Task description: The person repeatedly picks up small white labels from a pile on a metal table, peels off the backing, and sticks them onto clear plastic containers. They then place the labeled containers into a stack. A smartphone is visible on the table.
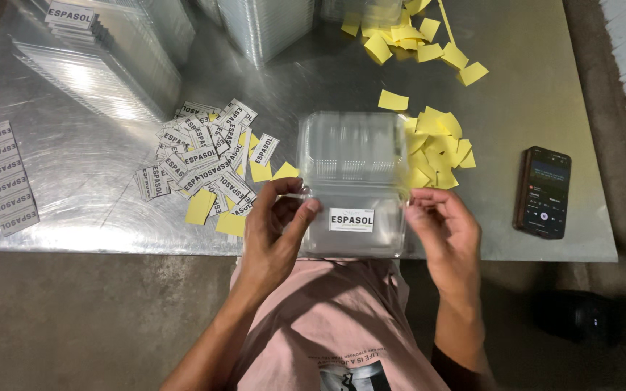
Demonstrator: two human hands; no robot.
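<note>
Head view: my left hand (273, 228) and right hand (443, 228) pinch opposite ends of the clear hinged container (353, 181) at the metal sheet's (96, 181) near edge, lid away from me.

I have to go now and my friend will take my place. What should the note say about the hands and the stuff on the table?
Left hand: holds the left edge of the clear plastic clamshell box.
Right hand: holds the box's right edge.
The box lies open at the near edge of the metal table, with one white label already stuck on its front half.
Loose white labels are piled to the left, yellow backing slips to the right.
Stacks of clear boxes wait at the far edge.
A phone lies at the right.
Done: this box is labelled. Left: the stacks behind appear unlabelled.
</note>
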